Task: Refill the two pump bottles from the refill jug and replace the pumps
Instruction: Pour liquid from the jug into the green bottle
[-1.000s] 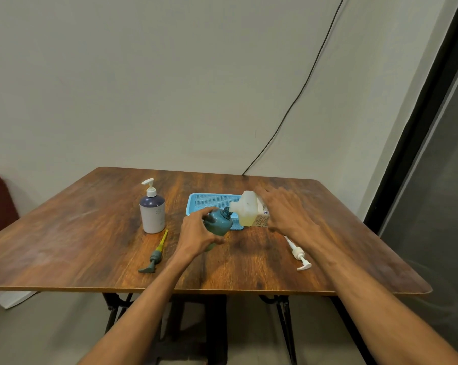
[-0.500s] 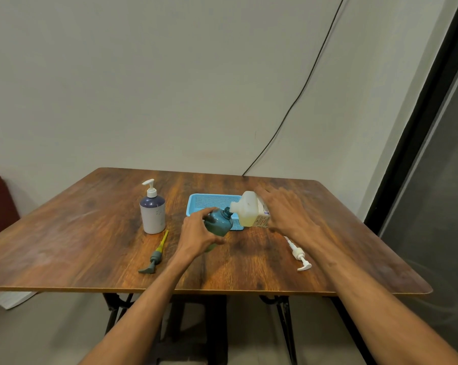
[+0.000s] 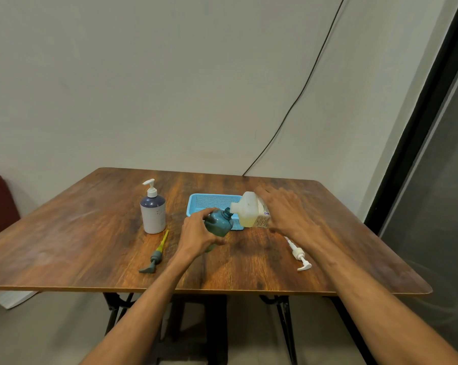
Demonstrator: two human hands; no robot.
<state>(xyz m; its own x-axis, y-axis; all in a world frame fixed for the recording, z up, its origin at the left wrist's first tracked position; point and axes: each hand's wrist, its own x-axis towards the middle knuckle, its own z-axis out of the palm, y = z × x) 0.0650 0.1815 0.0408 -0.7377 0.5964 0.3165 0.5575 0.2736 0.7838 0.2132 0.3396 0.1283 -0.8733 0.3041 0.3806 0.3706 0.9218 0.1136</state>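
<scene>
My left hand [image 3: 196,234] grips a teal bottle [image 3: 218,223] with no pump, tilted so its open neck points up and to the right. My right hand [image 3: 285,213] holds a translucent refill jug [image 3: 250,210] tipped on its side, yellowish liquid inside, its spout touching the teal bottle's neck. A white bottle with a dark top [image 3: 153,210] stands upright at the left with its white pump on. A grey pump with a yellow tube [image 3: 155,255] lies on the table in front of it. A white pump [image 3: 298,254] lies at the right, below my right wrist.
A blue mesh tray [image 3: 209,202] sits behind the teal bottle and the jug on the wooden table [image 3: 90,233]. A black cable runs down the wall behind. A dark red seat stands at the far left, a dark door frame at the right.
Hardly anything has moved; both hands keep the jug's spout at the teal bottle's neck.
</scene>
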